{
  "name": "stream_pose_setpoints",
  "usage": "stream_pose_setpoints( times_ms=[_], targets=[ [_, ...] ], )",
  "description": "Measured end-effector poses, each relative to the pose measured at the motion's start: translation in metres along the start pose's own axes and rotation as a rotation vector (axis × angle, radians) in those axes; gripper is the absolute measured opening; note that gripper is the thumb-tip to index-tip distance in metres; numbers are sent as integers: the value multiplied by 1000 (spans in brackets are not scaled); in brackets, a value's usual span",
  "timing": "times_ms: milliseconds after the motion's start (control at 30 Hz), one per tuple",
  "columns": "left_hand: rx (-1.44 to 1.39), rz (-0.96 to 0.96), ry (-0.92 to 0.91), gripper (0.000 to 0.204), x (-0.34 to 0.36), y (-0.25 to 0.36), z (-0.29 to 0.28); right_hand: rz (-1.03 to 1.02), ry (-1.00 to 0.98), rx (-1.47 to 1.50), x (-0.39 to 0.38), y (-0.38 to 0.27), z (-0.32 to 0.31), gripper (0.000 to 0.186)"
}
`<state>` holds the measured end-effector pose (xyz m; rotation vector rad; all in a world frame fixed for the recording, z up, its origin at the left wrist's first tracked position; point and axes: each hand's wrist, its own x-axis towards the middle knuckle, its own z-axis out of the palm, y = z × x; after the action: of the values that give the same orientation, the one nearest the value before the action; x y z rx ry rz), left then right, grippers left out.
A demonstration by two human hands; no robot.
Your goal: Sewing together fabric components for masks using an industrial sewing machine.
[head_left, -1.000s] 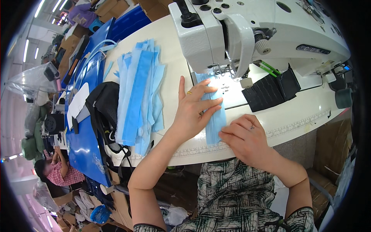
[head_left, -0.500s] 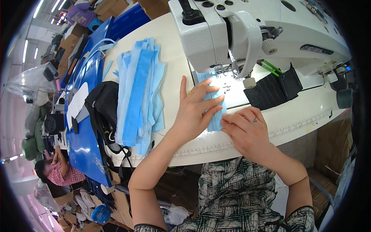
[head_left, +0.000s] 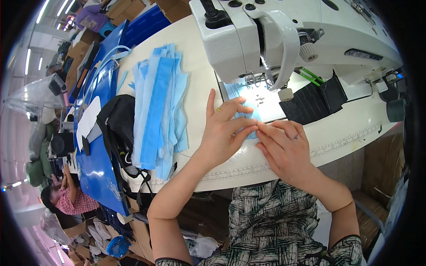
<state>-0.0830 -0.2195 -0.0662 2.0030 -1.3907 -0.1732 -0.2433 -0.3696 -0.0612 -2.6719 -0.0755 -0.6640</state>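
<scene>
A pleated light-blue fabric strip (head_left: 237, 90) lies under the needle area of the white sewing machine (head_left: 233, 46), on the lit metal plate. My left hand (head_left: 226, 128) rests over the strip, its thumb and forefinger pinched at the right edge and its little finger stretched away. From the right, my right hand (head_left: 286, 148) meets it there, thumb and fingertips closed on the same edge. The fingers cover much of the strip; its near end shows a little below them.
Left of my hands lies a stack of blue strips (head_left: 159, 106), beside a black bag (head_left: 119, 126). A black folded piece (head_left: 304, 104) and green-handled tool (head_left: 310, 75) sit right of the needle. A printed ruler (head_left: 230, 174) follows the table's near edge. A person sits far left.
The blue strip has slid away from me under the machine, so less shows on my side. My right fingertips have moved up to meet my left thumb and forefinger.
</scene>
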Motion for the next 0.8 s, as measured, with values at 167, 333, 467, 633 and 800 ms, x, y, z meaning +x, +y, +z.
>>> stream_pose_setpoints(
  times_ms=[167, 333, 467, 633, 800],
  targets=[
    [29, 1, 51, 15, 1, -2, 2, -5, 2, -17, 2, 1, 0, 34],
    [64, -8, 74, 14, 6, -3, 0, 11, -21, -51, 8, 1, 0, 30],
    [83, 10, 81, 10, 13, -5, -4, 8, -71, -26, 13, 7, -1, 24],
    [83, -10, 48, 8, 21, -7, -12, -62, -125, -15, 21, 20, -10, 25],
    [48, -34, 36, 6, 26, -12, -14, -79, -183, 92, 35, 41, -17, 22]
  ],
)
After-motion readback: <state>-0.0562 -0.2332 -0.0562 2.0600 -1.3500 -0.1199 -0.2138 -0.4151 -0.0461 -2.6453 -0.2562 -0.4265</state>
